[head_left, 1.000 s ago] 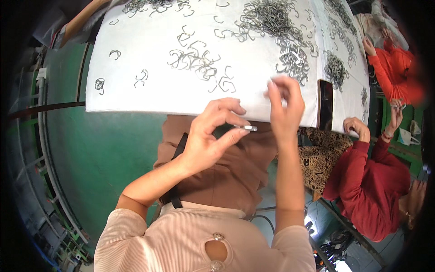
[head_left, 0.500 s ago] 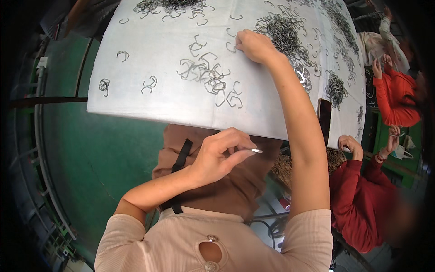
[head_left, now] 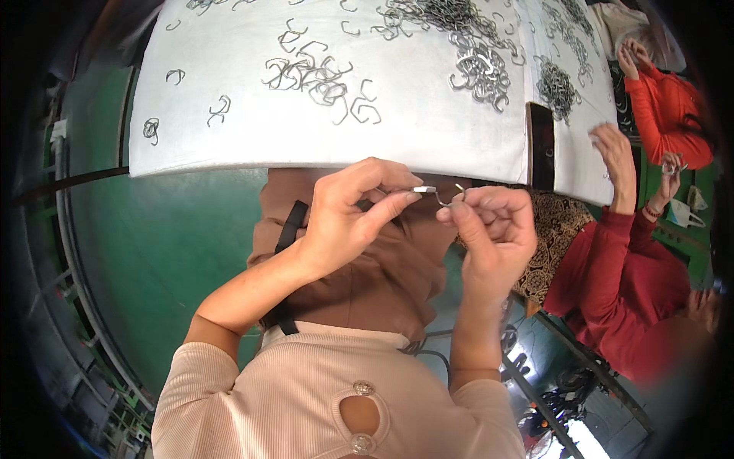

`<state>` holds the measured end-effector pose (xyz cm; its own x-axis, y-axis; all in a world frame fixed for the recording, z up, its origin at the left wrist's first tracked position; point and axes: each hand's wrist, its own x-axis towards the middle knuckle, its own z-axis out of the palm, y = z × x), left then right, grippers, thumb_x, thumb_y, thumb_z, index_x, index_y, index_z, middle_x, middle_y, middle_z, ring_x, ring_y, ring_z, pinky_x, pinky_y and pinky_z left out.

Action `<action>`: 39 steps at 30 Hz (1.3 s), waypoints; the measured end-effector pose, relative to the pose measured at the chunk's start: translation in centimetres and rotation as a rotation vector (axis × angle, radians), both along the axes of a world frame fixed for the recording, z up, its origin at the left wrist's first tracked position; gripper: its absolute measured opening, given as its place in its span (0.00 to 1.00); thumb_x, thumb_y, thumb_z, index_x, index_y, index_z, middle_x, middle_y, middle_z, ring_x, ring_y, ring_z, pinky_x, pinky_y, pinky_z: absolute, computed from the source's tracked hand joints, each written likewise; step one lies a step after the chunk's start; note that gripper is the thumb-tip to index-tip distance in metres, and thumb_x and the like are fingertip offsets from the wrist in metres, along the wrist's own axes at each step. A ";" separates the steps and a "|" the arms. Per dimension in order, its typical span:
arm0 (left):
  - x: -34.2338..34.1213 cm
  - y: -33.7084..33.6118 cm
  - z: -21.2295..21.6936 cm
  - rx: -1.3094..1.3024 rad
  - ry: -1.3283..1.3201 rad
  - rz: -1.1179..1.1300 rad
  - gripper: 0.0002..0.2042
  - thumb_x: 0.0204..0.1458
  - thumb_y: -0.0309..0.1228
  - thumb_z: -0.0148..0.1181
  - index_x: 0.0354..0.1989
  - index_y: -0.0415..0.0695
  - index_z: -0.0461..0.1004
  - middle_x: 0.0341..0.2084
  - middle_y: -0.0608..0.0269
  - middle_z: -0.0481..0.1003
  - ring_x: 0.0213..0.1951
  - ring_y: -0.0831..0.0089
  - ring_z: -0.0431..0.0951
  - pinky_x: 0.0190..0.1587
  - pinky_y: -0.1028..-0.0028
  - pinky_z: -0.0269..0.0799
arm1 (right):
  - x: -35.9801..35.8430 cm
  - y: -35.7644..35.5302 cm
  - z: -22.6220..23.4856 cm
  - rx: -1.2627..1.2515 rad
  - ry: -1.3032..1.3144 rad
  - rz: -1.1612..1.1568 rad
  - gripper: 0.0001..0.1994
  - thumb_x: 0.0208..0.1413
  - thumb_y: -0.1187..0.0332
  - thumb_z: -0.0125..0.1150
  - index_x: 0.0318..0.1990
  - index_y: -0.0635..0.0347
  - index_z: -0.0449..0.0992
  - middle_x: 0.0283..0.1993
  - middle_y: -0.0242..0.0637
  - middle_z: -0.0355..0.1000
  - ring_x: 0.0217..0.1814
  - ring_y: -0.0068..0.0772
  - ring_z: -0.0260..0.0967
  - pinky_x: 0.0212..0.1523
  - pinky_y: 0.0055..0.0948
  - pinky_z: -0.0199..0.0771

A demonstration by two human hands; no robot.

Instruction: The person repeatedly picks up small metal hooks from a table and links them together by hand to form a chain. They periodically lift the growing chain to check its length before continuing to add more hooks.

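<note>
My left hand point(head_left: 344, 203) pinches a small flat silvery metal piece point(head_left: 424, 189) between thumb and forefinger, above my lap. Close beside it, my right hand point(head_left: 497, 233) has its thumb and fingertips closed on a thin bent wire clip point(head_left: 442, 202). One end of the clip meets the tip of the flat piece; whether the two are joined I cannot tell. Beyond both hands, a loose group of similar C-shaped wire clips point(head_left: 329, 93) lies on the white-covered table point(head_left: 252, 145).
Denser heaps of clips point(head_left: 478, 69) lie farther back and to the right. A dark phone point(head_left: 541, 145) rests near the table's front edge. At my right sits a person in dark red point(head_left: 623, 283), one hand over the table; another in bright red point(head_left: 673, 115) is beyond.
My right hand has come back from the table to my left hand, now with a wire clip. My left hand stays over my lap. The neighbour's near hand has lifted over the table.
</note>
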<state>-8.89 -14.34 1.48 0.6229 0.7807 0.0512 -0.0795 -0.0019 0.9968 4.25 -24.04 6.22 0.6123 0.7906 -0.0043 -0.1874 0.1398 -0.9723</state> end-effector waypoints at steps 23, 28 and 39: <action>19.2 13.1 -6.5 0.956 0.384 -0.085 0.15 0.54 0.37 0.59 0.49 0.48 0.75 0.51 0.57 0.72 0.54 0.57 0.69 0.55 0.62 0.66 | 0.1 -2.2 -3.5 0.128 -0.300 -0.252 0.12 0.46 0.87 0.65 0.31 0.63 0.67 0.37 0.45 0.74 0.34 0.26 0.74 0.28 0.19 0.76; 22.7 13.1 -9.6 1.261 0.309 -0.099 0.19 0.52 0.43 0.58 0.51 0.51 0.72 0.55 0.58 0.68 0.59 0.53 0.61 0.59 0.48 0.56 | 0.0 -2.7 -3.8 0.066 -0.352 -0.163 0.12 0.48 0.88 0.61 0.32 0.64 0.64 0.38 0.46 0.70 0.34 0.33 0.75 0.37 0.30 0.80; 15.2 12.7 -5.7 1.166 0.275 -0.098 0.08 0.52 0.36 0.60 0.31 0.45 0.79 0.34 0.65 0.78 0.40 0.64 0.74 0.42 0.64 0.67 | 0.2 -2.4 -4.0 0.133 -0.366 -0.175 0.11 0.46 0.87 0.64 0.32 0.66 0.68 0.36 0.45 0.74 0.35 0.28 0.76 0.33 0.22 0.81</action>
<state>6.30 -1.62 -4.24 0.7779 0.3016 0.5513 0.0855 -0.9199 0.3827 4.50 -26.42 2.19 0.6794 0.6536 0.3335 0.2046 0.2677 -0.9415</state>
